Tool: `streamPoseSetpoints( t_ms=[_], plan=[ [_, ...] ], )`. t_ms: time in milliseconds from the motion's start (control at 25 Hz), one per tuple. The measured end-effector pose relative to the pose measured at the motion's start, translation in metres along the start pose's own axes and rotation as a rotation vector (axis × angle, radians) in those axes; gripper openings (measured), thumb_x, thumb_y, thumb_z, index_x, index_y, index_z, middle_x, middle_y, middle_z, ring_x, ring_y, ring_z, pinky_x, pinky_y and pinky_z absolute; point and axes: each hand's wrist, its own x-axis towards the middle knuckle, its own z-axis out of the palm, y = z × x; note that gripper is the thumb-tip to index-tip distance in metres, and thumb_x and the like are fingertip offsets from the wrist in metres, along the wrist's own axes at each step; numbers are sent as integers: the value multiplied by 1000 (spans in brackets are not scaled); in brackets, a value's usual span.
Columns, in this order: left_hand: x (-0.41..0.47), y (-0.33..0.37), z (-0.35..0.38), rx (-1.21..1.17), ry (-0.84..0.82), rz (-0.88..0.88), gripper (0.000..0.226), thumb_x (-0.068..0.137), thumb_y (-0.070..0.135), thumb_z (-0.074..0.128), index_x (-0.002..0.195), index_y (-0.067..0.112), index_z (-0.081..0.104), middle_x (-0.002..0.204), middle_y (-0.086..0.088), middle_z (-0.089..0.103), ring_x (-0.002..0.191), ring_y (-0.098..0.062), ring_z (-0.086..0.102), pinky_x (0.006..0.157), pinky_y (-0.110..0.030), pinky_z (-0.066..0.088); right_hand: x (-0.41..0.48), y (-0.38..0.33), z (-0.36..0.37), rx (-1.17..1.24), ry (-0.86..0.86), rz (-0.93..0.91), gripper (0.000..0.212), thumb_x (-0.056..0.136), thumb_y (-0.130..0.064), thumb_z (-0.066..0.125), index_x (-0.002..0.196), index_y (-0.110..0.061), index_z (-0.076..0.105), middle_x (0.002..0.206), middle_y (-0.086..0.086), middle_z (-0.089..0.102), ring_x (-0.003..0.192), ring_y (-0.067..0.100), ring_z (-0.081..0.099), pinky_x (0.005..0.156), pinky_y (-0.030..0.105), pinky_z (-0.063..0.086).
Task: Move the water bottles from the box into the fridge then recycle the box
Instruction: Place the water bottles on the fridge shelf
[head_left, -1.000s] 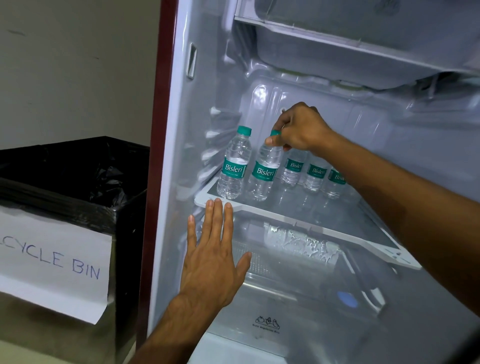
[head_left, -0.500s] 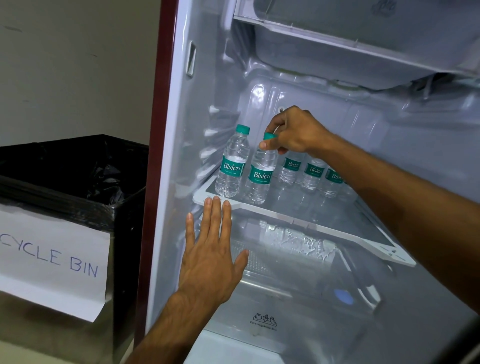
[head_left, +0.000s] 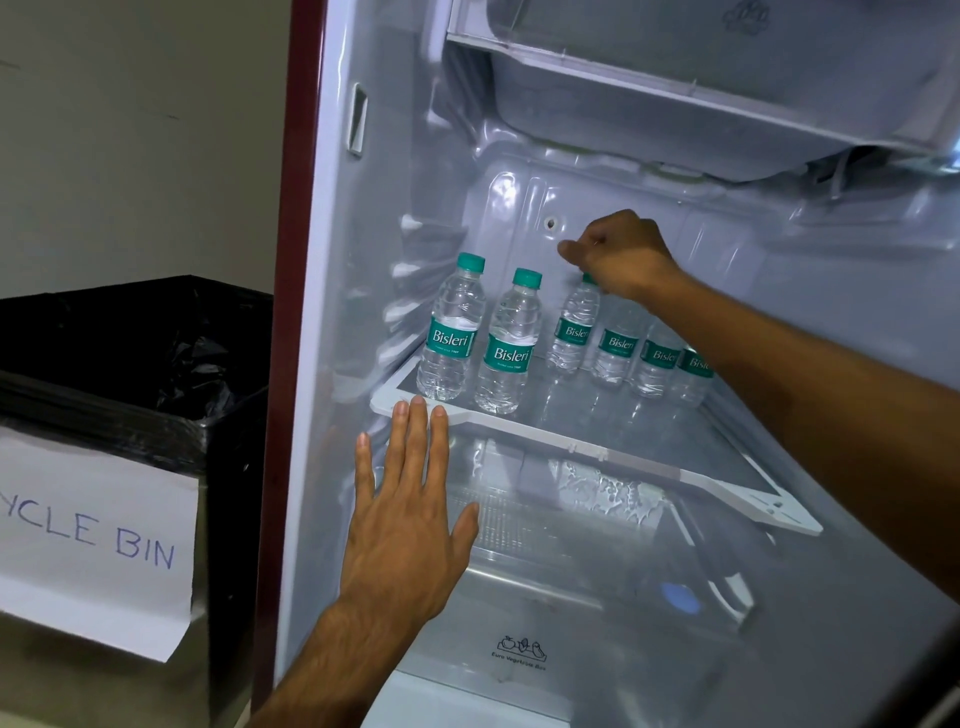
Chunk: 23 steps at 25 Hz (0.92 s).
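Observation:
Several clear Bisleri water bottles with green caps stand on the fridge's glass shelf (head_left: 623, 460). Two are at the front left, one bottle (head_left: 452, 332) beside the wall and a second bottle (head_left: 511, 343) next to it. A back row of bottles (head_left: 618, 343) runs to the right. My right hand (head_left: 621, 254) hovers above the back row with fingers curled, apart from the second front bottle, and hides one back bottle's cap. My left hand (head_left: 410, 504) is flat with straight fingers, its fingertips at the shelf's front edge. The box is out of view.
A recycle bin (head_left: 156, 395) with a black liner and a paper label (head_left: 98, 535) stands left of the fridge's dark red side (head_left: 283, 312). A freezer compartment (head_left: 675, 78) hangs above the shelf. A vegetable box cover (head_left: 519, 649) lies below.
My right hand has let go of the second front bottle's cap and moved up and right. That bottle now stands alone beside the first. My left hand stays put.

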Motion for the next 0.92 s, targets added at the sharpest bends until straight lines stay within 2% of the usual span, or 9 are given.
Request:
streamPoseSetpoints(
  t_ms=[120, 240, 360, 560, 680, 760, 800, 840, 920],
  plan=[
    [-1, 2, 1, 11, -2, -15, 87, 93, 61, 25, 156, 7, 2, 164, -15, -1, 151, -29, -3, 117, -60, 17, 22, 28, 10, -203, 53, -31, 30, 92, -30, 69, 107, -4, 70, 113, 12, 69, 103, 30, 65, 92, 38, 54],
    [-1, 3, 2, 22, 4, -19, 88, 93, 63, 26, 156, 7, -1, 164, -15, -2, 151, -29, -4, 117, -59, 16, 42, 50, 22, -302, -31, -83, 49, 91, -27, 71, 133, -5, 58, 137, 19, 53, 126, 35, 51, 102, 39, 44],
    [-1, 3, 4, 17, 10, -25, 90, 92, 64, 30, 156, 8, -2, 164, -15, -4, 151, -29, -4, 118, -59, 15, 63, 63, 36, -361, -142, -56, 63, 93, -30, 67, 146, -6, 44, 149, 20, 44, 136, 35, 42, 107, 39, 39],
    [-1, 4, 6, 21, 20, -23, 93, 91, 65, 33, 156, 9, -4, 164, -14, -6, 151, -29, -5, 118, -59, 14, 82, 79, 49, -380, -135, -27, 47, 92, -30, 66, 127, 1, 56, 130, 22, 58, 118, 37, 57, 85, 32, 43],
    [0, 4, 5, 16, 20, -23, 94, 90, 67, 33, 156, 9, -2, 164, -14, -5, 151, -29, -5, 118, -59, 14, 87, 82, 48, -343, -68, -16, 38, 89, -28, 72, 113, 0, 60, 108, 21, 67, 92, 36, 68, 76, 33, 53],
    [-1, 4, 4, 25, 10, -21, 94, 90, 67, 32, 156, 9, -2, 164, -14, -5, 151, -29, -5, 118, -59, 14, 86, 81, 48, -349, -102, 9, 47, 89, -30, 74, 119, 0, 55, 108, 19, 64, 73, 30, 66, 61, 33, 54],
    [-1, 5, 3, 30, 6, -17, 94, 90, 67, 31, 156, 9, -2, 164, -15, -5, 151, -29, -6, 118, -59, 14, 85, 81, 48, -363, -109, 19, 52, 89, -32, 74, 123, 0, 51, 111, 20, 62, 71, 28, 64, 56, 30, 48],
    [-1, 5, 1, 34, 2, -16, 94, 91, 66, 31, 156, 8, -2, 164, -15, -5, 151, -30, -6, 118, -59, 14, 85, 81, 50, -375, -92, 23, 56, 90, -34, 74, 126, 0, 49, 114, 21, 61, 77, 29, 63, 60, 29, 45],
    [0, 8, -4, 38, 0, -23, 95, 91, 65, 33, 156, 6, -1, 163, -18, -5, 151, -31, -7, 118, -59, 13, 86, 80, 54, -374, -23, 24, 60, 90, -36, 72, 129, 2, 47, 122, 24, 60, 102, 38, 62, 74, 32, 43]
  ],
)
